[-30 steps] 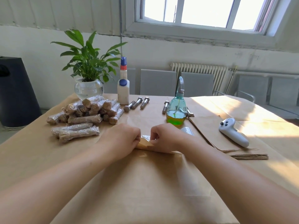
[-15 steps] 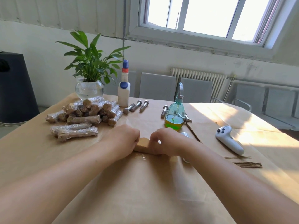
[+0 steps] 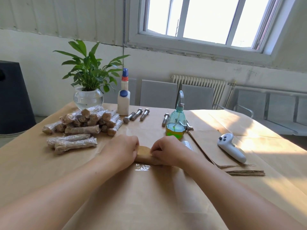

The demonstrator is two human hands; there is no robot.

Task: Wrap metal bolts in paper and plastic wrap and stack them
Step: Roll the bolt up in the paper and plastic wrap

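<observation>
1. The left hand (image 3: pixel 121 151) and right hand (image 3: pixel 167 151) gripped a brown paper-wrapped bolt (image 3: pixel 144 154) between them, fingers curled round its ends, at the table's centre.
2. A sheet of clear plastic wrap (image 3: pixel 142 167) glinted under the bolt, at its 6 o'clock.
3. The stack of wrapped bolts (image 3: pixel 86 120) lay at 10 o'clock.
4. Three bare steel bolts (image 3: pixel 136 114) sat at 12 o'clock, beside a white glue bottle (image 3: pixel 123 102).
5. A teal spray bottle of green liquid (image 3: pixel 175 123) stood at 1 o'clock, with a white handheld controller (image 3: pixel 231 149) at 3 o'clock.
</observation>
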